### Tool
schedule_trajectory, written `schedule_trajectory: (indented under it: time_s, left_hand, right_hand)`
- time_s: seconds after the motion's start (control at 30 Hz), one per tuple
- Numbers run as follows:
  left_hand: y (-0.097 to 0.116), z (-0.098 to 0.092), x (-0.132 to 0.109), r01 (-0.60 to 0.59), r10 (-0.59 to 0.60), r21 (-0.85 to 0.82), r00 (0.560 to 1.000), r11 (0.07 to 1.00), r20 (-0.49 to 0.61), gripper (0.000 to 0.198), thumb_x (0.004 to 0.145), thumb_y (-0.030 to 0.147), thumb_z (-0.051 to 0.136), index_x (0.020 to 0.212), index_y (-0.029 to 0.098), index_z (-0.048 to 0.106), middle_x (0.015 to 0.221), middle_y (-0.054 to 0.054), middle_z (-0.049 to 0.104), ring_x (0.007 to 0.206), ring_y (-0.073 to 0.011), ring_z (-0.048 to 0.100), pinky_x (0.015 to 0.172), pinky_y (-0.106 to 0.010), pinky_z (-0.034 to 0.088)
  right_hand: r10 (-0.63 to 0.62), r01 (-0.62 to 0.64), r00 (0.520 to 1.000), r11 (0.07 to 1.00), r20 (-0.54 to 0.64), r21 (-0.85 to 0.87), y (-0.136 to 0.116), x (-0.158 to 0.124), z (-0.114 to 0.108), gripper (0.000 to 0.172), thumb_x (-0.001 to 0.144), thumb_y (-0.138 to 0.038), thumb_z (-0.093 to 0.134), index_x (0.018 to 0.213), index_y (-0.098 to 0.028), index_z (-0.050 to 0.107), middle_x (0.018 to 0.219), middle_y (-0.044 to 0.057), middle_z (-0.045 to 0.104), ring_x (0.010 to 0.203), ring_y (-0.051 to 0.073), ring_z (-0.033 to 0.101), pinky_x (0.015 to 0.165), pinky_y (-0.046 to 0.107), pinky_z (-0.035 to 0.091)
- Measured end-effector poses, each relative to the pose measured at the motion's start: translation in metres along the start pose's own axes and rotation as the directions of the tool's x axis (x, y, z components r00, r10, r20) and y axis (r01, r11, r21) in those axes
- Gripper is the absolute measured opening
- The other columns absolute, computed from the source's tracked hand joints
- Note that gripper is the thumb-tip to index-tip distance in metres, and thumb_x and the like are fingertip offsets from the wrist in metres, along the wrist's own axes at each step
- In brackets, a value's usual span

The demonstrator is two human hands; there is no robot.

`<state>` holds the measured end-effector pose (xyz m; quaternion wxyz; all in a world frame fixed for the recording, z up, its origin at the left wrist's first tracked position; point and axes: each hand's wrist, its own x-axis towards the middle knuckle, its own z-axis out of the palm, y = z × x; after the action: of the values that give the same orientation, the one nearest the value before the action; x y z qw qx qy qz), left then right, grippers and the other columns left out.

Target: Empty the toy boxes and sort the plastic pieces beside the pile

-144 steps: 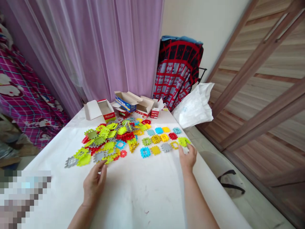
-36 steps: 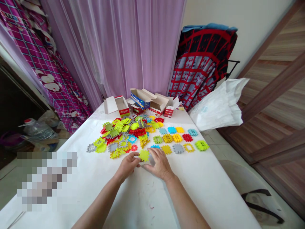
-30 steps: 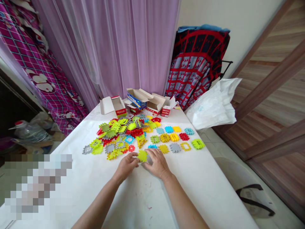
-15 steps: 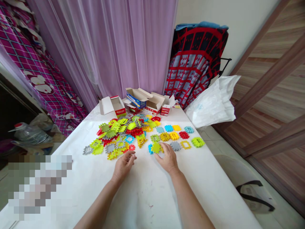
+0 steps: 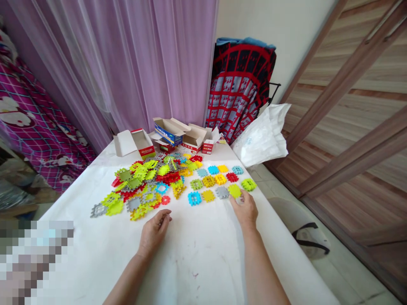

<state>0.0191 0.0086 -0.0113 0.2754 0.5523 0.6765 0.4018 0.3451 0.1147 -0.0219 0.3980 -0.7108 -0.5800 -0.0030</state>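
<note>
My right hand pinches a yellow-green notched plastic tile at its near edge, over the front row on the right. Beside that tile lie a grey tile and a bright green stack. My left hand rests on the table with its fingers loosely bent and nothing visible in them, just in front of a mixed pile of interlocking tiles. Farther left in the front row are a blue tile and a yellow tile. Behind them are green, yellow and red tiles in rows.
Open cardboard boxes stand at the back of the white-covered table. A white bag leans at the back right corner. Purple curtains hang behind, and a wooden wardrobe stands to the right.
My right hand has carried the yellow-green tile rightward from the front row's left end, uncovering the yellow tile there. My left hand stays near the pile. The view has turned slightly right.
</note>
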Motion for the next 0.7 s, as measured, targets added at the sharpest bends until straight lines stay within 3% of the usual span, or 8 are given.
schedule_trajectory:
  time_s: [0.1,0.23,0.7]
  left_hand:
    - [-0.001,-0.001,0.0,-0.01,0.01,0.03,1.0,0.999,0.022,0.03,0.082,0.046,0.048,0.099,0.026,0.063,0.079,-0.001,0.074,0.075,-0.0188,0.07,0.075,-0.029,0.053]
    - [-0.004,0.0,0.001,-0.017,0.015,0.056,0.999,0.998,0.035,0.033,0.082,0.048,0.046,0.101,0.026,0.062,0.081,-0.001,0.075,0.078,-0.0195,0.071,0.075,-0.029,0.054]
    - [0.0,-0.002,0.001,-0.016,0.014,0.05,0.999,0.999,0.041,0.033,0.08,0.051,0.048,0.097,0.027,0.064,0.08,-0.001,0.075,0.076,-0.0198,0.071,0.076,-0.029,0.055]
  right_hand:
    - [0.112,-0.106,0.993,0.975,0.021,-0.197,0.012,0.002,-0.016,0.051,0.075,-0.051,0.061,0.111,-0.014,0.063,0.102,0.015,0.066,0.092,0.028,0.059,0.081,0.04,0.045]
    - [0.193,-0.158,0.979,0.921,0.066,-0.356,0.015,0.002,-0.028,0.049,0.076,-0.052,0.062,0.111,-0.017,0.066,0.11,0.017,0.063,0.104,0.034,0.056,0.085,0.046,0.043]
    - [0.215,-0.15,0.969,0.902,0.12,-0.405,0.012,-0.001,-0.031,0.047,0.075,-0.051,0.064,0.109,-0.019,0.068,0.115,0.014,0.062,0.105,0.033,0.056,0.087,0.046,0.042]
